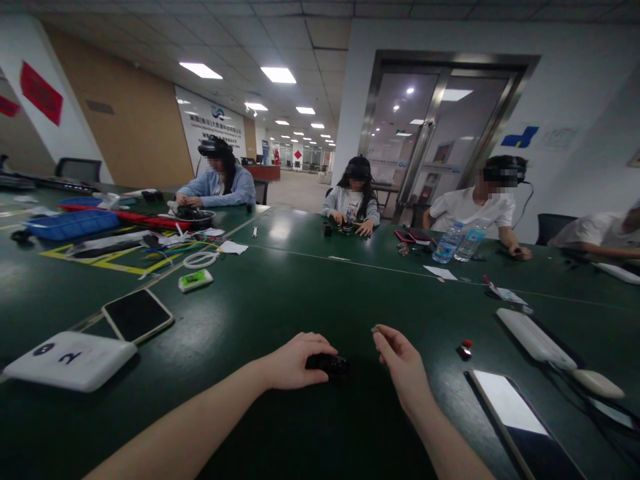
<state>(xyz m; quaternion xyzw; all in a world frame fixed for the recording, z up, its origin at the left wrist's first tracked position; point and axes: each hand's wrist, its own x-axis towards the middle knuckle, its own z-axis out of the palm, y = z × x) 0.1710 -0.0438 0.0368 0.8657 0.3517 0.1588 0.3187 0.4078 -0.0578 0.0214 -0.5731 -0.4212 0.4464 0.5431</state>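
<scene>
My left hand (300, 360) is closed around a small black object (334, 364) that rests on the dark green table (280, 427). Its exact kind is too dark to make out. To the right of it, my right hand (400, 363) is raised a little above the table. Thumb and forefinger are pinched together on a tiny greyish piece (375, 329), too small to name. A gap of bare tabletop separates the two hands. Off to the right of my right hand lies a small block with red and black parts (465, 349).
Phones (137, 315) lie at left and right, beside a white power bank-like box (70, 360) and a white case (535, 338). A green-and-white packet (195, 281), a blue tray (73, 225) and water bottles (449, 243) stand farther off. Several people sit across the table.
</scene>
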